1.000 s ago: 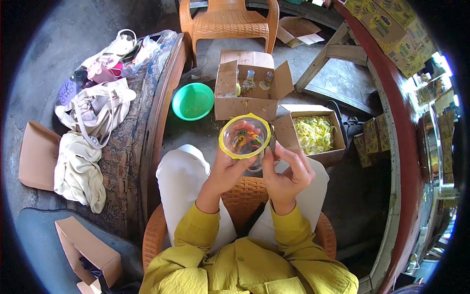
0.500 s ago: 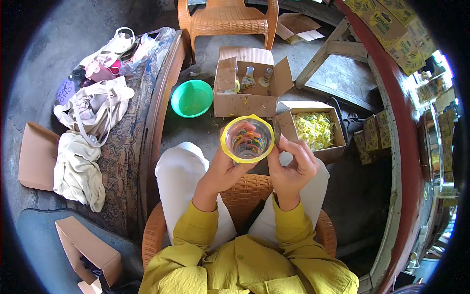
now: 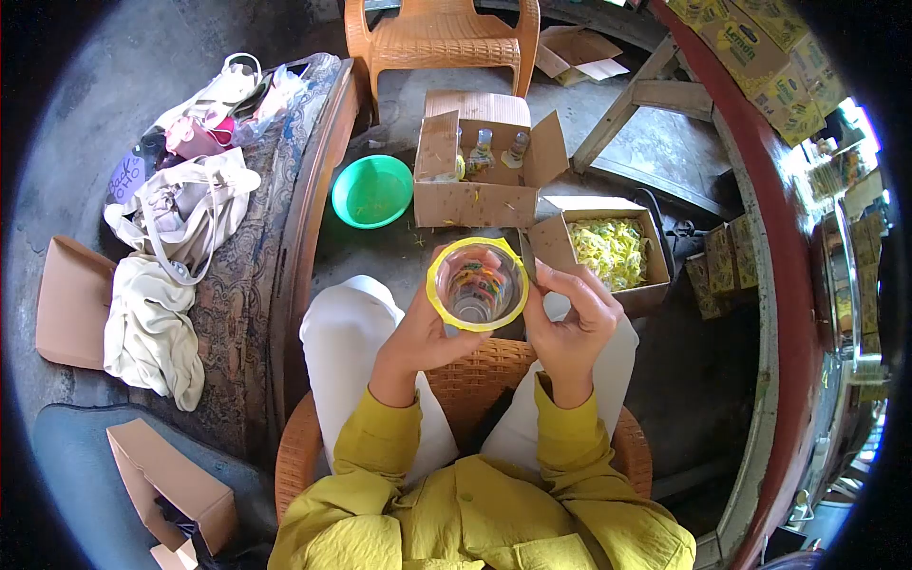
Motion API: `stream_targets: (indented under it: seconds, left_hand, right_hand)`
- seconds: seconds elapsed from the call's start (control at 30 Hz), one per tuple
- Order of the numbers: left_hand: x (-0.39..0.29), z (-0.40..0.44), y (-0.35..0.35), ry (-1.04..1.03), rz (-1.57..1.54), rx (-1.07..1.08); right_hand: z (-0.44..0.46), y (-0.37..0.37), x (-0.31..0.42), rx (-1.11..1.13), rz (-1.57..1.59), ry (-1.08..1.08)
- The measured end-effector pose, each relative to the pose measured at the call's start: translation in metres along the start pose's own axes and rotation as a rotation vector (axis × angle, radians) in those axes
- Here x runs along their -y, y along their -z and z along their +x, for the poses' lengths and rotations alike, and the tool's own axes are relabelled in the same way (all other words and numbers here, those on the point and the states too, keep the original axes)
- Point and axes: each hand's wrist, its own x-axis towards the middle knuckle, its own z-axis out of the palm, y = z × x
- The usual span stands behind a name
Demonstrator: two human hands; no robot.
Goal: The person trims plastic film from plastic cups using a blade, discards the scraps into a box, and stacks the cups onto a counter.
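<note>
Yellow-rimmed cup (image 3: pixel 478 306), mouth up, gripped in L hand (image 3: pixel 410 334).
R hand (image 3: pixel 573 328) pinches thin blade (image 3: pixel 527 253) by rim's (image 3: pixel 524 296) R side; contact w/ rim unclear.

Clear cup (image 3: pixel 478 302), yellow rim (image 3: pixel 475 326), mouth up in left hand (image 3: pixel 418 334), thin dark strip (image 3: pixel 528 256) in right hand (image 3: pixel 573 328), beside rim

Informal workshop or packing area with simple, mixed furnishings.
Indicators include a bare, stained floor (image 3: pixel 594 128); an open carton (image 3: pixel 475 205) containing small glass vessels (image 3: pixel 483 150); a box of yellow scraps (image 3: pixel 608 255); and printed "Lemon" cartons (image 3: pixel 746 47) at the upper right. A woven-pattern plastic chair (image 3: pixel 442 46) and a cloth-covered bench (image 3: pixel 249 285) bearing personal bags (image 3: pixel 214 218) give the space a partly domestic character.
</note>
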Motion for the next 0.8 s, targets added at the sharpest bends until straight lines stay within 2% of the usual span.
stream_targets:
  seconds: [0.17,0.47,0.67,0.8]
  left_hand:
    - [0.002,0.0043,-0.0006,0.048,0.144,-0.031]
    - [0.0054,0.0036,0.0005,0.055,0.068,-0.11]
    - [0.0041,0.003,0.0021,0.064,0.094,-0.119]
    - [0.0045,0.0025,0.0017,0.044,0.136,-0.051]
  right_hand:
    - [-0.0015,-0.0033,-0.0014,-0.008,-0.021,0.012]
    - [-0.0026,-0.0026,-0.0013,-0.021,-0.027,0.051]
    - [-0.0029,-0.004,0.0028,-0.007,-0.072,0.058]
    - [-0.0027,-0.0036,-0.0019,0.005,-0.055,0.036]
